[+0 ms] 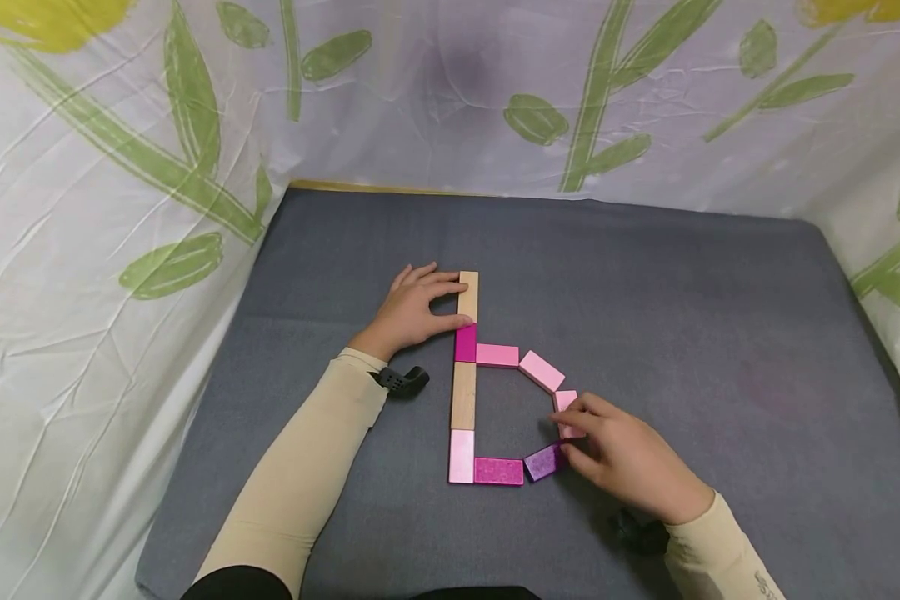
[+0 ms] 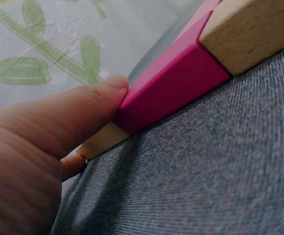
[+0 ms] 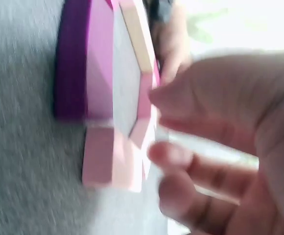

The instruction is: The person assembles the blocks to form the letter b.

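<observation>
Blocks lie flat in a "b"-like outline. Its left column runs from a wooden block (image 1: 468,304) through a magenta block (image 1: 466,343) and a second wooden block (image 1: 463,396) to a pale pink block (image 1: 462,457). My left hand (image 1: 420,304) rests at the column's top, thumb against the magenta block's side and fingertips at the upper wooden block. Over the loop's right side hovers my right hand (image 1: 622,454), fingers apart, close to an upright pink block (image 1: 565,401) and a tilted purple block (image 1: 542,462). In the right wrist view its fingertips hold nothing.
Two pink blocks, one straight (image 1: 497,356) and one slanted (image 1: 542,372), form the loop's top; a glittery magenta block (image 1: 498,471) lies along the bottom. Grey cloth (image 1: 682,317) covers the table. Behind it hangs a sheet (image 1: 435,100) painted with plants.
</observation>
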A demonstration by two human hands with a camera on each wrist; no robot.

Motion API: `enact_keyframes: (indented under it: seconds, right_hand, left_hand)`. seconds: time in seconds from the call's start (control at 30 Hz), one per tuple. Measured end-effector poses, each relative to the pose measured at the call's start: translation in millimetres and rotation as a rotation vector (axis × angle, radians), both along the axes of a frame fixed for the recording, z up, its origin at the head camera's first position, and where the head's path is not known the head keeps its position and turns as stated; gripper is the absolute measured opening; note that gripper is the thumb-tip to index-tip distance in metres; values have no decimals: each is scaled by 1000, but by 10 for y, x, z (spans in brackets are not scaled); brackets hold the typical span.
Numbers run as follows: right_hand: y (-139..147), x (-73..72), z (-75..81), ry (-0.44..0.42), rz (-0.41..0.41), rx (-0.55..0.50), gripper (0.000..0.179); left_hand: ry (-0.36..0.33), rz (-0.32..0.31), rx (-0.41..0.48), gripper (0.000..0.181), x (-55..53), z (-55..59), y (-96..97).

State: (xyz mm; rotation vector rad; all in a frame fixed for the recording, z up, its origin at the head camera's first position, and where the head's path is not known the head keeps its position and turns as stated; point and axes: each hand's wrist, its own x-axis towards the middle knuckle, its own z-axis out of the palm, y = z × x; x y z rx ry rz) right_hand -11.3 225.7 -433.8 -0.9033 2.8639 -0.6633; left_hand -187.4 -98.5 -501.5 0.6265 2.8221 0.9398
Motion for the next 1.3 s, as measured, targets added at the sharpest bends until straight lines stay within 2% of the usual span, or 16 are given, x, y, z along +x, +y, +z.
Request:
enact_keyframes:
  seconds: [0.13,0.23,0.3,0.4,0.57,1.03,1.3]
  right_hand:
    - [75,-86,-1,5,-147,30,26]
    - [111,-139,-21,-79,-219,43,35]
    - [122,-167,-45,-132,-238,38,42]
    - [124,-194,-92,-164,-240,27,44]
    - [124,-195,-149,-156,-239,18,36]
    - [122,-184,-142,-177,-258,24,47]
    - [84,-318,-113,-130,-255,-14,47]
  left_hand:
    - [2,-2,-1,70,5,5,3]
    - [5,-5,1,70,9,14,1]
    - [4,-5,3,70,13,22,2]
    - [3,-6,-1,70,13,38,4]
    - [-2,-1,-12,70,13,47,8]
    - [-10,0,-16,71,4,14,20]
    - [-16,-2,-12,70,25,43,9]
